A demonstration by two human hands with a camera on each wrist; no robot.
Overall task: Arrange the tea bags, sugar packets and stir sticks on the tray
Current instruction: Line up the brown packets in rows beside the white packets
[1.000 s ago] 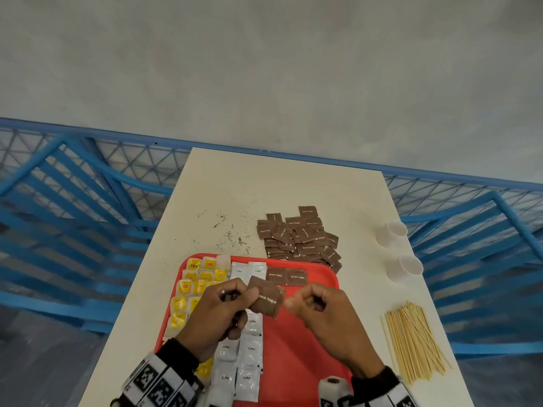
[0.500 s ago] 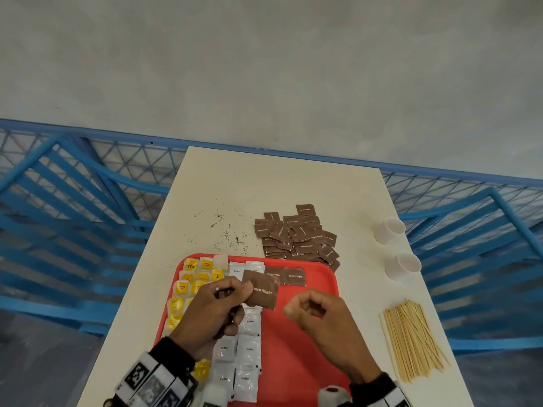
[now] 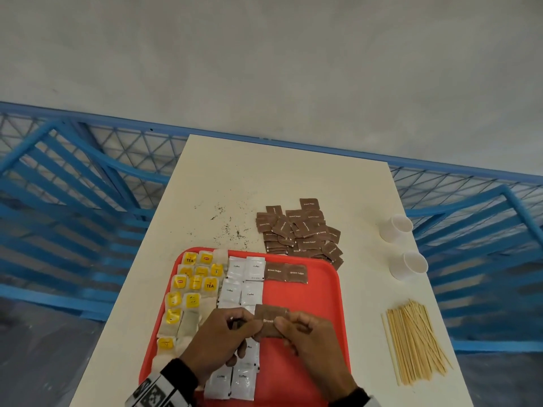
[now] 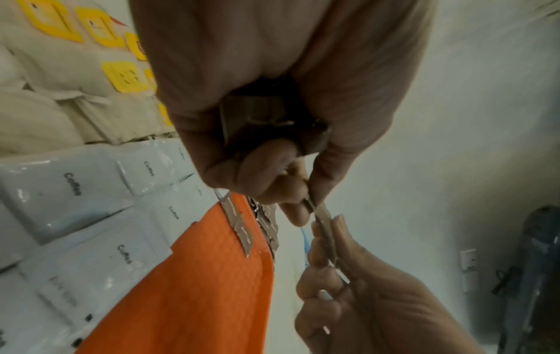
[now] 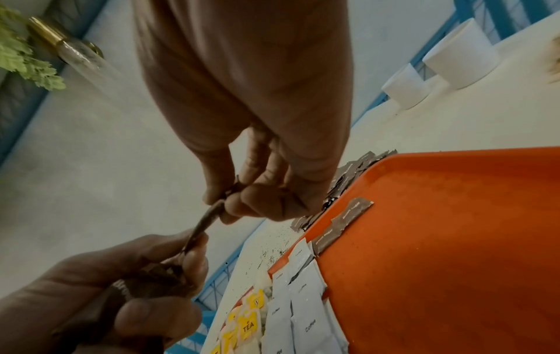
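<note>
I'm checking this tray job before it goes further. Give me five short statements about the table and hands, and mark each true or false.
1. Both hands pinch one brown sugar packet above the red tray: left hand, right hand. True.
2. The stir sticks lie on the tray. False: they lie on the table right of it.
3. Two brown packets lie flat at the tray's far edge. True.
4. The tea bags fill the tray's right side. False: they are on its left.
5. Both white cups stand on the tray. False: they are on the table.
</note>
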